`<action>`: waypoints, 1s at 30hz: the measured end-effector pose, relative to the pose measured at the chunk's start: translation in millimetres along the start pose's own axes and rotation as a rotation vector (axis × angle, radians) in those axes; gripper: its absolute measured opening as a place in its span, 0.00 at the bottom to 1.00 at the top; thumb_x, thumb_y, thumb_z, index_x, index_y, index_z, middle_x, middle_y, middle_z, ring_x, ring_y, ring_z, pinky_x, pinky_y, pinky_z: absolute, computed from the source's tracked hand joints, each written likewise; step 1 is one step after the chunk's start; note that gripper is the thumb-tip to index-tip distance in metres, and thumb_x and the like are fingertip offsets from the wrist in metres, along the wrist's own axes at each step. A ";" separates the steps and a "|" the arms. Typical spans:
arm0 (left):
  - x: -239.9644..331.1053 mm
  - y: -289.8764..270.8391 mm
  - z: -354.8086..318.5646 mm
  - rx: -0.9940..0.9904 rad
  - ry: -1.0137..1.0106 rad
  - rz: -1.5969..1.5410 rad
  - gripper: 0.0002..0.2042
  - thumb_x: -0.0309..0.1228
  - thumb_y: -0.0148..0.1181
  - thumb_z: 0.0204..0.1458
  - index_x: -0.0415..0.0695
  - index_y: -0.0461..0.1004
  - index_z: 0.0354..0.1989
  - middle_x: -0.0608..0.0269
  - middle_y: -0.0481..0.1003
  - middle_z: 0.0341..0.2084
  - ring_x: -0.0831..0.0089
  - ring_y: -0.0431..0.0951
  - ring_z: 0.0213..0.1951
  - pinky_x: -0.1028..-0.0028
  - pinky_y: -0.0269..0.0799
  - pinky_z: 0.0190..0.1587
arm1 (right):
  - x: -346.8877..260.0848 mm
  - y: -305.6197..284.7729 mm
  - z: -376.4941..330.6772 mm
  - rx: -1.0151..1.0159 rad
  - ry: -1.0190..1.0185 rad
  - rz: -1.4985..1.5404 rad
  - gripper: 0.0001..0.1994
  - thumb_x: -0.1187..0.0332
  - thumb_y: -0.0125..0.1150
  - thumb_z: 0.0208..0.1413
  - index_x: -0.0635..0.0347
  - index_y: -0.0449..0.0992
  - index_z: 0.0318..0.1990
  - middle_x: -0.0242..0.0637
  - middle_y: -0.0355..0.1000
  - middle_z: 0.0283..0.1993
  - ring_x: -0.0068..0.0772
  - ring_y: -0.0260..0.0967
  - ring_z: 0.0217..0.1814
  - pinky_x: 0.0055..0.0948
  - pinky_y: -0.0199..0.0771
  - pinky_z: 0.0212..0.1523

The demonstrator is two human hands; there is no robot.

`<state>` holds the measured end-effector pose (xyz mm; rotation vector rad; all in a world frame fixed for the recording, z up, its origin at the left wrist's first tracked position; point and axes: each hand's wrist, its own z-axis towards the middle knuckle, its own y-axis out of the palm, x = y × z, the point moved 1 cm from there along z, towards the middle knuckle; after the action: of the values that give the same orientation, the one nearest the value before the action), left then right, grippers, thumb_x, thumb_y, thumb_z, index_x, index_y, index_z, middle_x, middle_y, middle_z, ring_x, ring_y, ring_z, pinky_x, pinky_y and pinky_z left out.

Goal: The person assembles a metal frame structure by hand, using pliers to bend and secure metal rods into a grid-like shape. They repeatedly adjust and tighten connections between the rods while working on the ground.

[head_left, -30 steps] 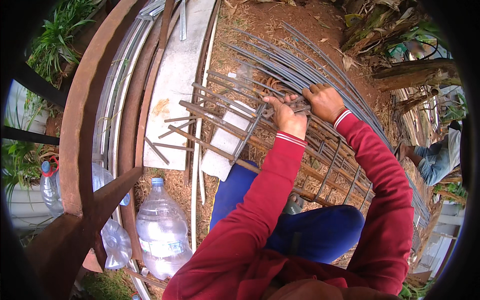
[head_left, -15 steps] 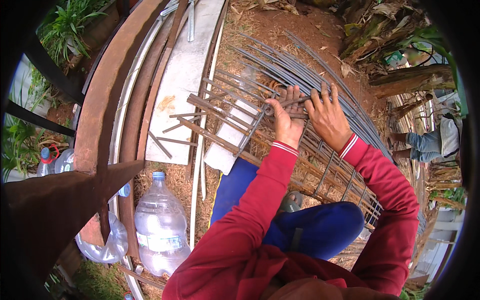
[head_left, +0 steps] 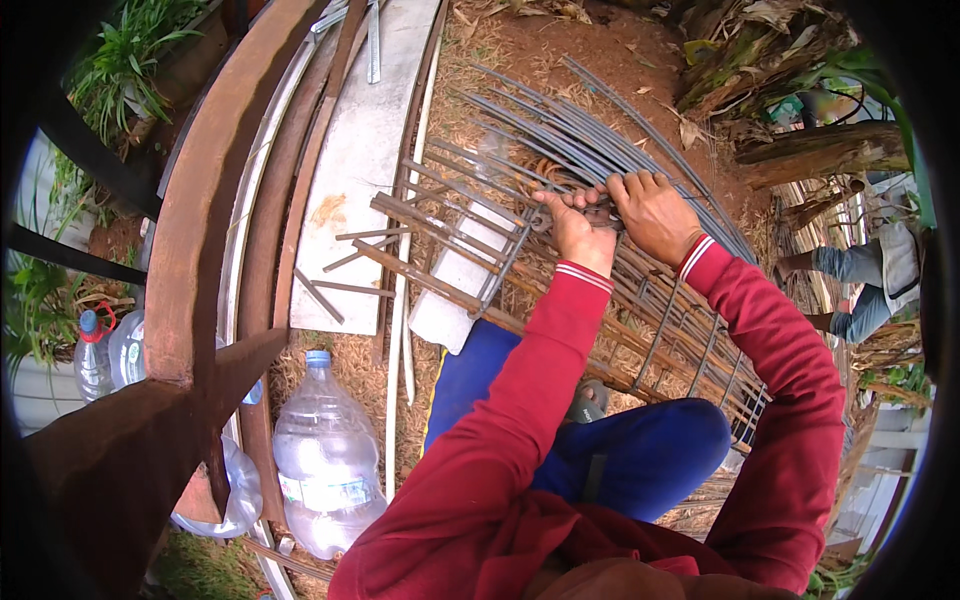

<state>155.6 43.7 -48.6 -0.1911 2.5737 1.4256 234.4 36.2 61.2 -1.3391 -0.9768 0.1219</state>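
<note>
Both hands meet at the near end of a long rebar cage (head_left: 655, 345), beside a square steel stirrup (head_left: 507, 265). My left hand (head_left: 583, 240) is palm up, its fingers curled around a dark metal tool that looks like pincers (head_left: 600, 214). Over the same tool, my right hand (head_left: 655, 217) bends its fingers, with the knuckles up. The hands cover most of the tool; its head sits by the stirrup corner. Rusty bar ends (head_left: 425, 225) stick out to the left of the cage.
Loose grey rebar (head_left: 570, 125) lies beyond the cage. A pale block (head_left: 440, 310) supports the bars. On a whitish board (head_left: 340, 220) rest short rod offcuts (head_left: 320, 295). Nearby are a large plastic bottle (head_left: 325, 450) and a brown metal frame (head_left: 190, 250). At right, a person's legs (head_left: 850, 275) show.
My left fingers, stretched out before, have curled in around the tool. My right fingers have bent too, and both hands have closed together over it.
</note>
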 end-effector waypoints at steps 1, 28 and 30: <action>-0.5 2.1 0.7 0.019 -0.006 0.008 0.26 0.61 0.36 0.63 0.50 0.57 0.25 0.72 0.60 0.20 0.74 0.64 0.27 0.66 0.65 0.42 | 4.0 7.1 -0.1 0.009 -0.002 0.030 0.15 0.68 0.57 0.51 0.61 0.69 0.47 0.42 0.73 0.37 0.41 0.74 0.42 0.38 0.74 0.44; -3.2 -1.9 -4.9 -0.106 -0.013 -0.091 0.27 0.58 0.49 0.59 0.49 0.59 0.19 0.65 0.67 0.20 0.66 0.71 0.31 0.63 0.75 0.49 | 1.1 -44.9 -12.3 -0.210 0.059 0.014 0.34 0.62 0.68 0.50 0.64 0.62 0.64 0.48 0.74 0.46 0.49 0.71 0.55 0.50 0.67 0.58; -6.7 6.7 0.4 -0.065 -0.002 -0.080 0.29 0.61 0.42 0.61 0.47 0.59 0.20 0.62 0.67 0.19 0.64 0.72 0.30 0.64 0.75 0.48 | -5.6 -32.1 -17.3 0.186 0.049 -0.273 0.24 0.67 0.60 0.52 0.61 0.67 0.58 0.46 0.72 0.47 0.46 0.69 0.55 0.45 0.65 0.59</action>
<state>160.8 47.8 -41.8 -0.2984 2.4905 1.4805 227.9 10.7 87.1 -1.0243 -1.0707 -0.0271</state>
